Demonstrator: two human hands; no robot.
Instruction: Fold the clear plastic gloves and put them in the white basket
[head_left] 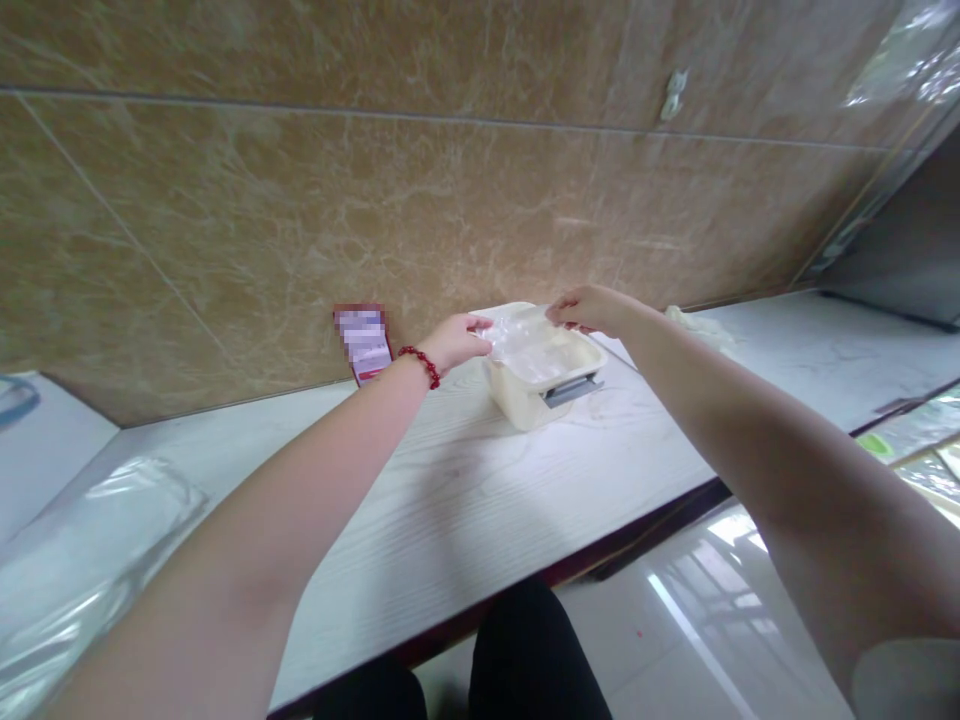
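Note:
A cream-coloured plastic box (517,405) with a grey side latch (574,388) stands on the white counter, its top side open. Clear crinkled plastic film (517,340) lies across the top of the box. At the left rim, my left hand (459,342), with a red beaded bracelet (424,365) on the wrist, pinches the film's edge. My right hand (589,308) is over the far right rim, fingers closed together at the film's other side. Its fingertips are partly hidden, but they seem to grip the film too.
Behind the counter (465,520) rises a brown marbled tile wall (300,220). A blurred red-edged phone-like item (365,345) leans against it. Clear plastic wrapping (97,550) lies at left. A pale crumpled item (701,328) sits behind my right forearm. A dark grey panel (900,240) stands far right.

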